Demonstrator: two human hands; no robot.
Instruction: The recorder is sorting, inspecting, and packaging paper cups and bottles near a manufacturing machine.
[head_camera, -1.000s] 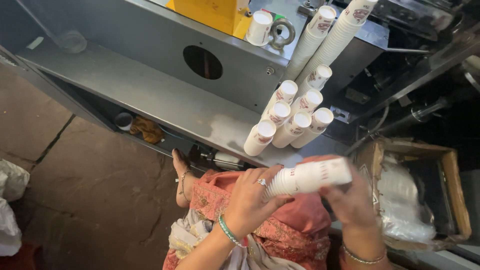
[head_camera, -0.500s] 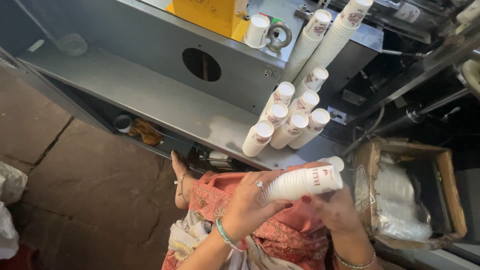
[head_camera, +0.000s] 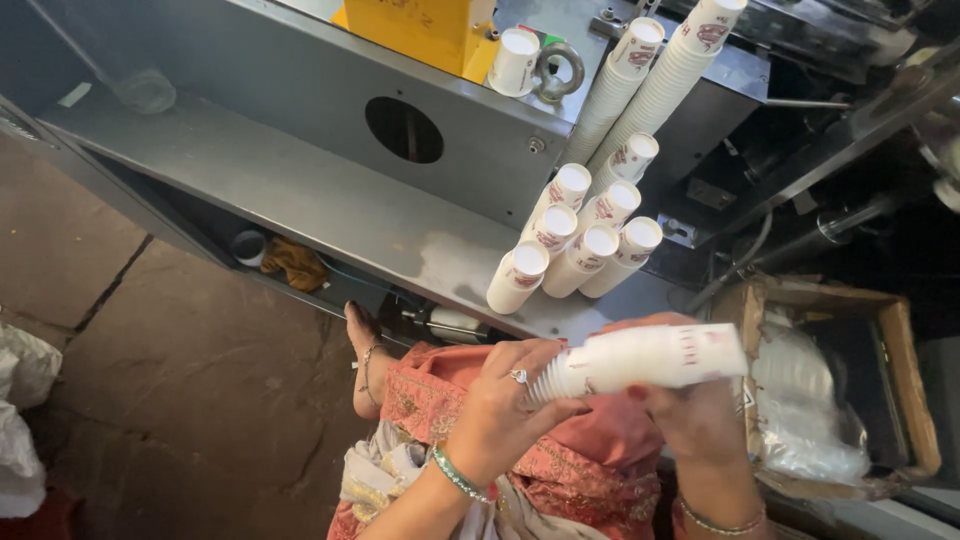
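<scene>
I hold a short stack of white paper cups (head_camera: 650, 358) sideways over my lap. My left hand (head_camera: 505, 415), with a ring and a green bangle, grips the stack's narrow end. My right hand (head_camera: 695, 425) supports the wide end from below. On the grey metal shelf (head_camera: 330, 205) in front of me lie several more stacks of white printed cups (head_camera: 575, 245), leaning against the machine. Two tall cup stacks (head_camera: 655, 85) rise at the upper right.
A grey machine housing with a round hole (head_camera: 404, 130) and a yellow part (head_camera: 415, 25) stands behind the shelf. A cardboard box with clear plastic bags (head_camera: 835, 390) sits at the right. My bare foot (head_camera: 365, 345) rests on the stone floor (head_camera: 170, 400).
The cup stack has shifted slightly right and lower in my hands, and my right hand has moved further under it. The camera view has tilted a little.
</scene>
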